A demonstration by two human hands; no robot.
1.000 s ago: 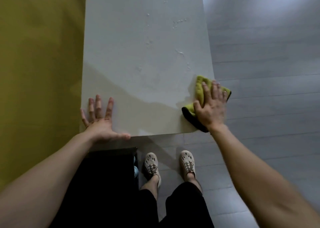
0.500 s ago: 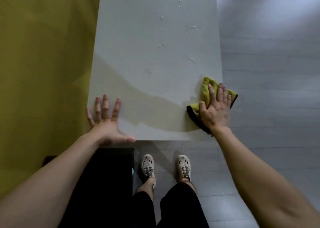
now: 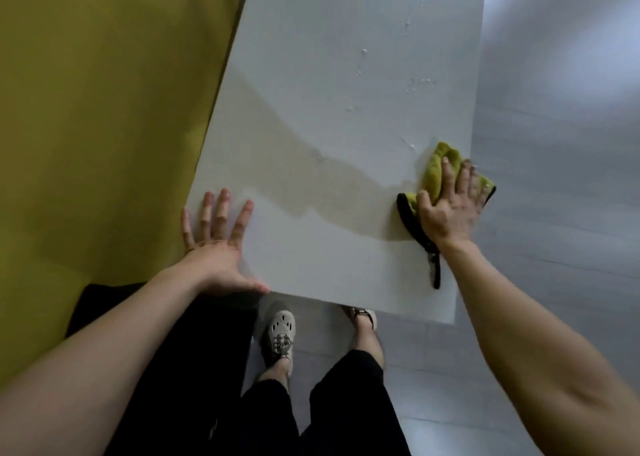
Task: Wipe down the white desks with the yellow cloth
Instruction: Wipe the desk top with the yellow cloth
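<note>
A white desk (image 3: 332, 116) fills the middle of the view, with water droplets (image 3: 419, 81) scattered along its right side. My right hand (image 3: 450, 206) lies flat with straight fingers on the yellow cloth (image 3: 438, 168), pressing it onto the desk at the right edge. The cloth has a black trim, and a black strap hangs from it toward the near edge. My left hand (image 3: 218, 244) rests flat on the desk's near left corner, fingers spread and thumb along the front edge.
A yellow wall (image 3: 104, 109) runs along the desk's left side. A black object (image 3: 166, 351) stands below the near left corner. My feet in pale shoes (image 3: 280, 331) stand on the grey floor (image 3: 554, 144), which extends to the right of the desk.
The view has tilted and drawn nearer to the desk. My right hand has kept the cloth at the right edge, slightly farther along it. My left hand stays at the near left corner.
</note>
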